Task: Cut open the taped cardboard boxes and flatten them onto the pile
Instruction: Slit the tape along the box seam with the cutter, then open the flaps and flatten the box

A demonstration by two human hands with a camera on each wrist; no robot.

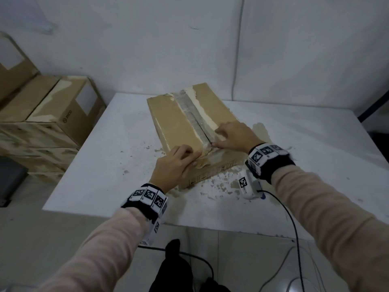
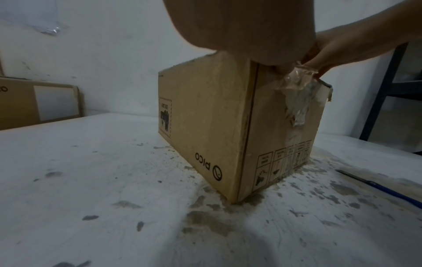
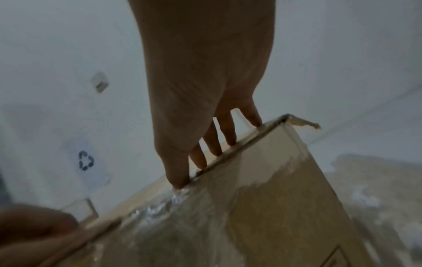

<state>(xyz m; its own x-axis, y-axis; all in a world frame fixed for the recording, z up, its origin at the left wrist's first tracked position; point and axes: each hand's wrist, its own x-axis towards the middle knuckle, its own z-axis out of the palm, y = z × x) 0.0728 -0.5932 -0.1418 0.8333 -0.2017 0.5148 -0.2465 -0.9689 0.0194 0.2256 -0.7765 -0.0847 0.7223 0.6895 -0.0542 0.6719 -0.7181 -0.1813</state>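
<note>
- The white table (image 1: 88, 165) is carrying the work; its top is showing scuffs, brown stains and scattered paper scraps around the base of the box.
- A stack of cardboard boxes (image 1: 48, 123) is standing off the table's left side, against the wall, well apart from the hands.
- The cardboard box (image 1: 174, 121) is sitting on the table, slightly left of centre and turned at an angle. "PICO" and handling symbols are showing upside down on its sides in the left wrist view.
- A strip of clear tape (image 1: 193, 114) is running along the top centre seam; torn pale patches are lying on either side of it, and crumpled tape is hanging over the near end face.
- The left hand (image 1: 174, 167) is resting on the near left top corner of the box, its fingers curling over the edge by the crumpled tape; whether they are pinching that tape cannot be told.
- The right hand (image 1: 233, 135) is lying on the top just right of the seam. In the right wrist view its fingers (image 3: 213, 139) are extending nearly straight, tips pressing at the flap edge, gripping nothing.
- A blue-handled tool (image 2: 385, 189), a knife by the look of it, is lying flat on the table right of the box, clear of both hands.
</note>
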